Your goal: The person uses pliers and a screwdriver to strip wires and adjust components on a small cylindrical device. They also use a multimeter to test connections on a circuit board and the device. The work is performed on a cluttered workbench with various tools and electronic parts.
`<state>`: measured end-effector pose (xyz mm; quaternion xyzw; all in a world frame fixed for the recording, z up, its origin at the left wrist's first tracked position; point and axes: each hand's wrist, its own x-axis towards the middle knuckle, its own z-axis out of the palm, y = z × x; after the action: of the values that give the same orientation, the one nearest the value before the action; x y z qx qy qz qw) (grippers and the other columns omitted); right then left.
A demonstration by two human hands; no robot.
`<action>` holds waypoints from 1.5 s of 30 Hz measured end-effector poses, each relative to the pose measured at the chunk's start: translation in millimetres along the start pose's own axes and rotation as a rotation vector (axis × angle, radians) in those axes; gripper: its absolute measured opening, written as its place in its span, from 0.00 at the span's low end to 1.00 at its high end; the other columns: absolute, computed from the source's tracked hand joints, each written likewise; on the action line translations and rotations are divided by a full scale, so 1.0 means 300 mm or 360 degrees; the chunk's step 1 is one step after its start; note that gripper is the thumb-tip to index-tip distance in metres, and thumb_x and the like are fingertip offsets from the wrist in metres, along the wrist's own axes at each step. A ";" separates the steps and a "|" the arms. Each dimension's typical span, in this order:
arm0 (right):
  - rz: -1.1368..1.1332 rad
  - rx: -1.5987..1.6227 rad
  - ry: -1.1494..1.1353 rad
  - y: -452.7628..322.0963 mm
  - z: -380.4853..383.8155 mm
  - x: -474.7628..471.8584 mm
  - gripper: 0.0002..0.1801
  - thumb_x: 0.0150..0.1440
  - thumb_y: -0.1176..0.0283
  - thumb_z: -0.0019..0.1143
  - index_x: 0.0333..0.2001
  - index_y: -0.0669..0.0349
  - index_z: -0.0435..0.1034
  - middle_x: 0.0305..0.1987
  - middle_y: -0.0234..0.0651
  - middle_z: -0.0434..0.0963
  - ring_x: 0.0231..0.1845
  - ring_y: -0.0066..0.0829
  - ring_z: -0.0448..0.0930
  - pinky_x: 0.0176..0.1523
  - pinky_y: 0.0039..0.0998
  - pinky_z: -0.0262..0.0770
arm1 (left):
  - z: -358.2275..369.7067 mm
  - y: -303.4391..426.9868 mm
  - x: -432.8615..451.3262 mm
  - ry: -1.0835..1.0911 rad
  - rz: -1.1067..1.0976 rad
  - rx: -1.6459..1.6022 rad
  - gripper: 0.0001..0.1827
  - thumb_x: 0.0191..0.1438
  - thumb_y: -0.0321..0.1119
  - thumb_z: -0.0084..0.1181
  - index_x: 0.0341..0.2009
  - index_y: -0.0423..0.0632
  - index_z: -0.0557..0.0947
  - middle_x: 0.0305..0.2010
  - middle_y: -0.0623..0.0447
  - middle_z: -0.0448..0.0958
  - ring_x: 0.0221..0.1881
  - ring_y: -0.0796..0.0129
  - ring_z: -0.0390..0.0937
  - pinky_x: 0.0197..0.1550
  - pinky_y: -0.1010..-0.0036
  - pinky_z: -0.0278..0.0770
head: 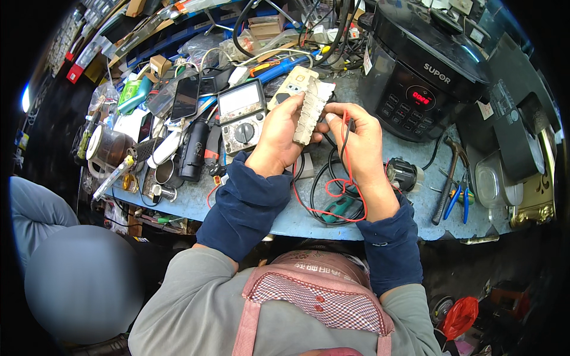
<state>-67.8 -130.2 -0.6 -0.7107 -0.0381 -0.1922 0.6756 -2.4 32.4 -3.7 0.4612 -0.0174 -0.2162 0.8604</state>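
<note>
My left hand (pixel 280 131) grips a pale, ridged strip-shaped part (pixel 311 109), tilted upright above the bench. Close to its right side, my right hand (pixel 356 133) pinches the red and black test leads (pixel 350 127) between thumb and fingers; the fingertips reach behind the strip, so whether they touch it cannot be told. The leads loop down onto the blue bench top, over a green-handled tool (pixel 338 208). Left of my left hand stands an analog multimeter (pixel 242 120) with a round dial. Behind the strip lies a cream socket panel (pixel 291 84).
A black electric pressure cooker (pixel 418 75) with a lit display stands at the back right. A hammer (pixel 449 178), blue-handled pliers (pixel 461 200) and a small motor-like part (pixel 402 174) lie right. Left are a smartphone (pixel 185 98), black flask (pixel 194 149) and glass pot (pixel 109 147). Another person (pixel 42 213) sits at left.
</note>
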 end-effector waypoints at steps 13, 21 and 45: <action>0.0072 -0.0046 -0.0064 0.047 0.014 0.008 0.15 0.62 0.75 0.74 0.52 0.67 0.83 0.44 0.40 0.87 0.43 0.26 0.88 0.47 0.30 0.84 | -0.007 -0.024 0.025 -0.0037 0.0140 -0.0075 0.24 0.81 0.49 0.45 0.66 0.46 0.80 0.56 0.48 0.88 0.51 0.60 0.89 0.50 0.62 0.90; 0.0065 -0.0217 -0.0047 0.040 0.010 0.014 0.19 0.65 0.79 0.73 0.57 0.72 0.78 0.39 0.32 0.83 0.37 0.19 0.86 0.41 0.25 0.83 | 0.023 -0.015 0.008 -0.0122 0.0231 0.0000 0.26 0.81 0.51 0.43 0.64 0.43 0.80 0.58 0.47 0.86 0.55 0.61 0.87 0.61 0.63 0.86; 0.0027 -0.0267 0.0080 0.038 0.019 0.015 0.18 0.61 0.74 0.74 0.53 0.69 0.81 0.45 0.46 0.89 0.44 0.30 0.89 0.47 0.34 0.86 | 0.023 -0.020 0.010 -0.0232 0.0362 -0.0004 0.31 0.81 0.55 0.45 0.68 0.40 0.77 0.60 0.46 0.86 0.57 0.63 0.86 0.63 0.64 0.85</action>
<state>-58.8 -126.5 -9.9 -0.7601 0.0011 -0.2067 0.6160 -3.4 23.0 -5.1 0.4381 -0.1317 -0.1502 0.8764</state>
